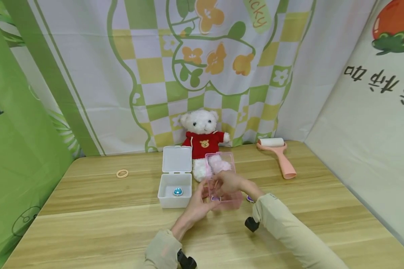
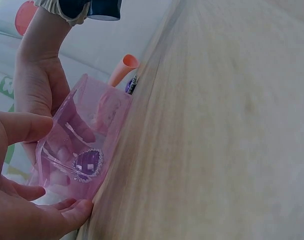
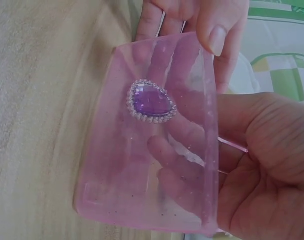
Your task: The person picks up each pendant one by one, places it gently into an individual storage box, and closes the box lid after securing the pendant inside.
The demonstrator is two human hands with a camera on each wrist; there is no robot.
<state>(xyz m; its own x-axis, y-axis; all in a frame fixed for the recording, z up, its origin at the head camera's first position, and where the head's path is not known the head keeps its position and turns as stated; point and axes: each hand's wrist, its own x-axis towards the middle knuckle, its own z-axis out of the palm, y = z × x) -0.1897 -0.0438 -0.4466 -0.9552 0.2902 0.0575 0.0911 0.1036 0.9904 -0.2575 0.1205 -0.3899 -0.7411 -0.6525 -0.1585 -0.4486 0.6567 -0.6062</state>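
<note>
My left hand [image 1: 199,203] grips the near left corner of a clear pink box [image 1: 235,203] with its lid raised. Inside, close to the front wall, is a purple gem [image 3: 150,101] edged with small silvery beads. My right hand [image 1: 227,184] reaches down into the box, its bent fingers beside and behind the gem; whether they pinch it cannot be told through the tinted wall. Another purple gem [image 1: 250,199] lies on the table just right of the box. To the left stands an open white box [image 1: 175,202] with a blue gem [image 1: 177,191] in it.
A white teddy bear [image 1: 203,144] in a red top sits behind the boxes. At the back right lies a pink-handled lint roller [image 1: 281,157]. A light orange ring [image 1: 122,173] lies on the left of the wooden table [image 1: 97,224].
</note>
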